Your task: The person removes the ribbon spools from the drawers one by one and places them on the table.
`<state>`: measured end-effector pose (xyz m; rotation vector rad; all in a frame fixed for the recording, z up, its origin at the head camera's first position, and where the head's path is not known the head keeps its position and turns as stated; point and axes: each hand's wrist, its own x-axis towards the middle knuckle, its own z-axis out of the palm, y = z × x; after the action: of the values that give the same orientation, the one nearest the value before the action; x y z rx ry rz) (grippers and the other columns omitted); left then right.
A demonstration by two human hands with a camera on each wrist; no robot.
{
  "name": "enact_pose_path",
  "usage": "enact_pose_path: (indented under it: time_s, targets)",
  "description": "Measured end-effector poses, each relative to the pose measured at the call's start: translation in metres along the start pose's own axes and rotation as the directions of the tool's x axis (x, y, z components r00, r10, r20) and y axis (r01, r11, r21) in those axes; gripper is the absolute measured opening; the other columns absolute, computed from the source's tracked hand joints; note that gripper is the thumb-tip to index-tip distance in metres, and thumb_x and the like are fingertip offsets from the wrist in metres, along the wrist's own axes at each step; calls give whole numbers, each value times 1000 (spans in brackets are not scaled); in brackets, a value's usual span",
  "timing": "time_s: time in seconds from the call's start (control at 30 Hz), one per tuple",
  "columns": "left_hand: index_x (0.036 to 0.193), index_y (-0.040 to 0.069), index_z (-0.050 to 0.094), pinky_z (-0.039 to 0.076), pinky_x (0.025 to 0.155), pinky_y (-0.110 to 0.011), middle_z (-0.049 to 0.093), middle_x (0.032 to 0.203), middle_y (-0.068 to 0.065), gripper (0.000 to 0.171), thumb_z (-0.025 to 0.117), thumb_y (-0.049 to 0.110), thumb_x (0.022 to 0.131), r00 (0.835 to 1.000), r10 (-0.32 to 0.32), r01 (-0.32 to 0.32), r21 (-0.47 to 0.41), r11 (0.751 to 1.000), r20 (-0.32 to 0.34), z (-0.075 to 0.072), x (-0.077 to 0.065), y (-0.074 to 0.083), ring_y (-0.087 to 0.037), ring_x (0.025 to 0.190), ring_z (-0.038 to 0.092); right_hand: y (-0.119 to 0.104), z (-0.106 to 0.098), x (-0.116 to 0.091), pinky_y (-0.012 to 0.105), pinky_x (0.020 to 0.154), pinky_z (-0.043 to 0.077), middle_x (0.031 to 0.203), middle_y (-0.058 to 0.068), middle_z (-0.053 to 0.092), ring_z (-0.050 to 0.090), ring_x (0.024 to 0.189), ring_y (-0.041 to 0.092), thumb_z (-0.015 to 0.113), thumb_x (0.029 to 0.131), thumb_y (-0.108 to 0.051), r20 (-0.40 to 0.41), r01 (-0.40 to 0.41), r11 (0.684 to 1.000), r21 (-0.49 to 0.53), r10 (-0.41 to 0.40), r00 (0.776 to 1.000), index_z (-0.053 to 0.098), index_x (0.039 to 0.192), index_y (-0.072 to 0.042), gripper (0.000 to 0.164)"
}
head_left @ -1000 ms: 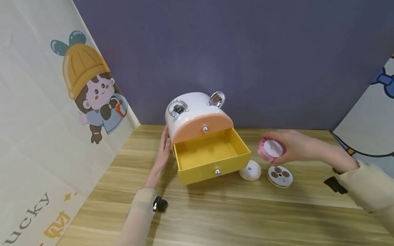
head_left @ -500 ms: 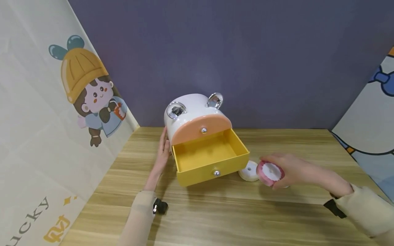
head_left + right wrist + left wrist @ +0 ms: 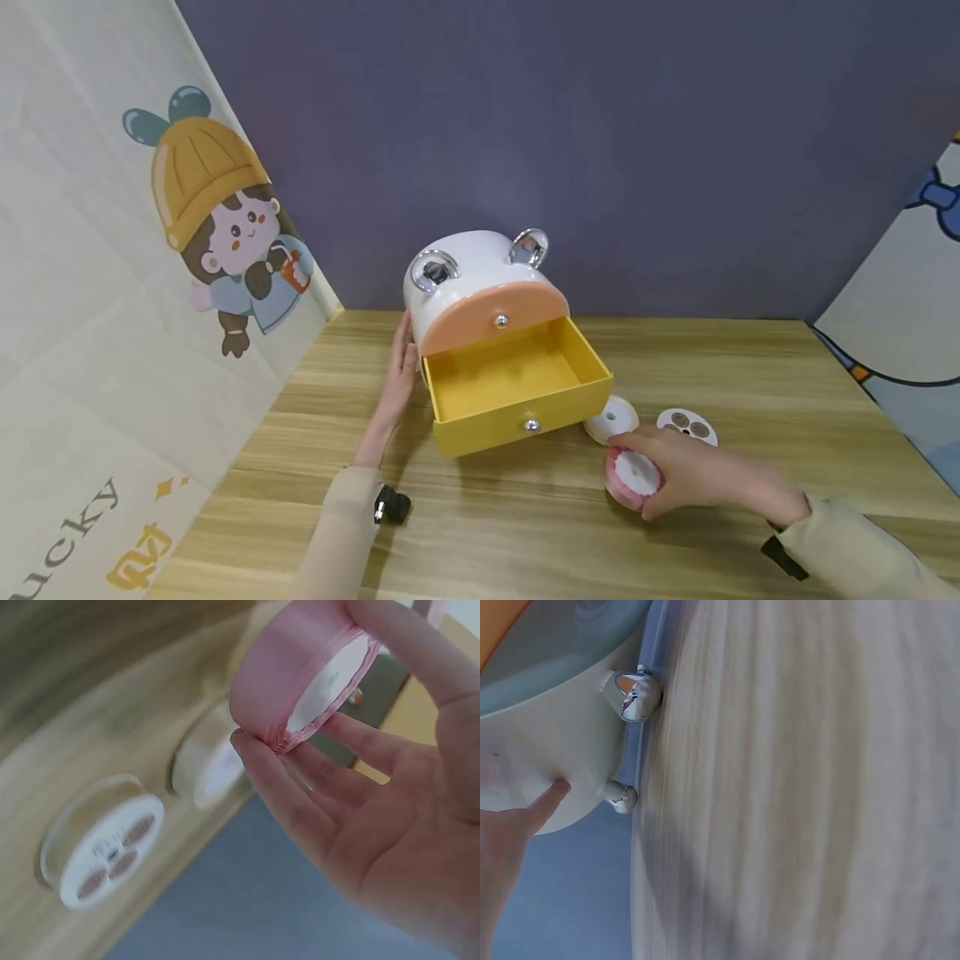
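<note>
While the right hand (image 3: 686,468) grips a round, pink satin-like ribbon roll (image 3: 634,477) by its rim, its white face stays uncovered; whether it touches the wood-grain table (image 3: 525,525) is unclear. Just beyond lie 2 round white spools (image 3: 622,422), 1 partly behind the open yellow rectangular drawer (image 3: 487,427). Farther back, the left hand (image 3: 399,371) rests extended fingers against the glossy white, rounded cabinet (image 3: 474,257), grasping nothing, probably steadying it.
</note>
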<state>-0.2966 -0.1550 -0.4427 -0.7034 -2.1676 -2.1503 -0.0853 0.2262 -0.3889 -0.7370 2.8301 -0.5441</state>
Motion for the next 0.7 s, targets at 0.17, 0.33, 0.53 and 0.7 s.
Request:
enact_pose_path:
  time_s: [0.17,0.33,0.53,0.7]
  targets:
    - [161,31,7,37,113,-62,0,170,-3,54,25,24,110,1000,-2,2,7,1000,3,1,1,1,-40,149,27,0,16,2,30,81,52,124,12,63,59,103,20,92,60,-37,5,2,1000,27,-3,1000,57,130,-5,85]
    - [161,26,5,37,114,-61,-1,169,-7,55,26,21,110,1000,-16,16,-7,1000,15,5,-5,16,-41,148,28,0,25,3,33,81,53,126,15,62,59,105,24,92,58,-38,6,-8,1000,10,8,1000,58,130,-7,86]
    - [161,28,6,38,114,-59,1,170,-5,56,27,22,110,999,-27,28,-25,999,22,7,-7,24,-41,146,31,-2,31,6,35,85,53,126,8,62,58,107,21,93,58,-39,18,14,999,-38,-14,1000,58,130,-10,85]
    - [161,29,7,35,116,-59,1,170,-4,56,27,21,110,1000,-21,22,-24,999,21,6,-6,23,-39,149,26,-4,34,6,35,83,54,125,8,63,60,105,21,94,56,-36,7,-8,999,-52,9,1000,60,129,-10,84]
